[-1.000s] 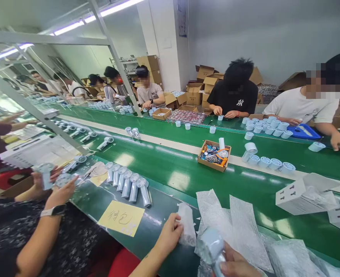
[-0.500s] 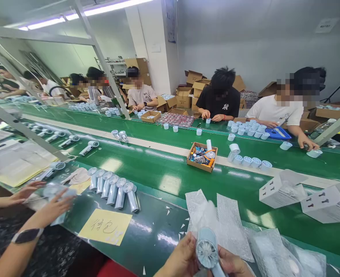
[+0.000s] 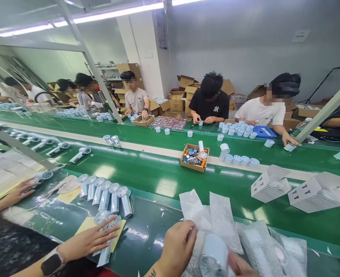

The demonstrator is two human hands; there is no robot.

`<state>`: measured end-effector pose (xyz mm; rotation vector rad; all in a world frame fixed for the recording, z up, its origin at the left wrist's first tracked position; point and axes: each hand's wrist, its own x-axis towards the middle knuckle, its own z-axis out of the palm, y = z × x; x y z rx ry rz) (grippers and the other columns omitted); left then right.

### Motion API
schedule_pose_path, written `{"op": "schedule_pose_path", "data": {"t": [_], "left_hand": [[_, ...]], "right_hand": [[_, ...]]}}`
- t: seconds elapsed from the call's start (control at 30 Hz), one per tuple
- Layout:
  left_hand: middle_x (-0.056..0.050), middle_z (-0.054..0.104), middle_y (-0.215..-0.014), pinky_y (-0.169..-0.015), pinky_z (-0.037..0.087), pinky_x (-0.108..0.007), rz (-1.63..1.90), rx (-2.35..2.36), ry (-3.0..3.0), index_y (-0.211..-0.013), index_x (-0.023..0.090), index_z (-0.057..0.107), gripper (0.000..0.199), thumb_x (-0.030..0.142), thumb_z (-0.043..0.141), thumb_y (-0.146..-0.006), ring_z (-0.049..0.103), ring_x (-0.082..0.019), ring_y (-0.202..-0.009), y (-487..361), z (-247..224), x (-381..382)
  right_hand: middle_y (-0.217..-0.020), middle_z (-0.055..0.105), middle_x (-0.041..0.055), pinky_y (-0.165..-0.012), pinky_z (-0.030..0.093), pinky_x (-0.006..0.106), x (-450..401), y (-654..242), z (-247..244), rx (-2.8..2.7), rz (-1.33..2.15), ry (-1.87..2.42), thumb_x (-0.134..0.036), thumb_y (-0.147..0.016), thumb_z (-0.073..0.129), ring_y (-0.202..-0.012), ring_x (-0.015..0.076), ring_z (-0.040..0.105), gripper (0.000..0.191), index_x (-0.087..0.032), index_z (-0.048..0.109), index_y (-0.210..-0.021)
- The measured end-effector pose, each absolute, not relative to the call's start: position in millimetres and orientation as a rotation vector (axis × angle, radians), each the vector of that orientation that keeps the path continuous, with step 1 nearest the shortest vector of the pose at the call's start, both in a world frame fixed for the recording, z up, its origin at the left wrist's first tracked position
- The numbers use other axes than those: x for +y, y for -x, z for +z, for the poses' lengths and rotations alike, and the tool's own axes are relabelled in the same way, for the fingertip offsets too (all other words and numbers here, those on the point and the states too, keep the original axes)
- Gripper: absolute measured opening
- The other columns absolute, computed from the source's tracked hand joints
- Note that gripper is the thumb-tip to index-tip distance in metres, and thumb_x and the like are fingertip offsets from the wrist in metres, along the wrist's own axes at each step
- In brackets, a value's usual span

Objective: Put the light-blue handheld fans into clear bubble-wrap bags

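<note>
Both hands grip work at the bottom edge — the left hand (image 3: 178,246) pinches a bubble-wrap bag (image 3: 200,215), the right hand (image 3: 240,265) holds a pale-blue handheld fan (image 3: 214,257), head toward ten o'clock, touching the bag's mouth on the table (image 3: 170,175).

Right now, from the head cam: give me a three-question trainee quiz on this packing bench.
1. True or false: the left hand grips a bubble-wrap bag.
2. The handheld fan between the person's hands is: A light blue, B red, C black.
3. What lies under the co-worker's hand at lower left?

Key: 1 true. 2 A. 3 Two fans on a yellow note.
</note>
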<state>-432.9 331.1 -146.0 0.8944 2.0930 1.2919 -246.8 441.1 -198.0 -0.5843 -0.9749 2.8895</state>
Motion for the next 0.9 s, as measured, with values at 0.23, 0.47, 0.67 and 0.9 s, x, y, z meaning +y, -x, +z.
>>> {"op": "schedule_pose_path", "data": {"t": [0.23, 0.47, 0.67, 0.9], "left_hand": [[0.005, 0.044, -0.05, -0.05, 0.026, -0.024, 1.505, 1.439, -0.275, -0.058, 0.017, 0.058, 0.048, 0.063, 0.073, -0.061, 0.034, -0.009, -0.049, 414.3, -157.4, 338.1], [-0.003, 0.061, -0.066, -0.063, 0.044, -0.025, 1.502, 1.914, -1.283, -0.072, 0.019, 0.07, 0.024, 0.032, 0.058, -0.088, 0.056, -0.016, -0.067, 422.6, -143.8, 320.5], [-0.004, 0.061, -0.072, -0.059, 0.045, -0.026, 1.572, 1.932, -2.043, -0.098, 0.02, 0.061, 0.023, 0.004, 0.05, -0.085, 0.053, -0.016, -0.066, 419.3, -128.6, 319.7], [-0.004, 0.058, -0.068, -0.056, 0.043, -0.027, 1.615, 1.874, -2.386, -0.095, 0.014, 0.058, 0.024, -0.003, 0.047, -0.082, 0.047, -0.015, -0.062, 409.2, -113.7, 337.7]], "right_hand": [[-0.084, 0.069, 0.0012, -0.067, 0.045, 0.024, 421.7, 263.1, -198.0, -1.022, 2.868, 0.684, -0.037, -0.045, 0.087, -0.083, 0.0213, 0.066, 0.064, -0.02, 0.067, -0.102], [-0.083, 0.069, -0.0013, -0.061, 0.05, 0.026, 423.0, 250.1, -171.8, -1.113, 2.655, 0.889, -0.039, -0.055, 0.086, -0.061, 0.012, 0.063, 0.047, -0.019, 0.066, -0.093], [-0.083, 0.068, -0.0022, -0.056, 0.052, 0.025, 412.5, 256.8, -148.8, -0.996, 2.561, 0.958, -0.044, -0.056, 0.088, -0.056, 0.0117, 0.065, 0.054, -0.019, 0.062, -0.097], [-0.091, 0.069, 0.0032, -0.048, 0.05, 0.026, 405.5, 253.2, -136.2, -0.765, 2.453, 1.053, -0.041, -0.056, 0.088, -0.057, 0.0165, 0.067, 0.07, -0.022, 0.057, -0.114]]}}
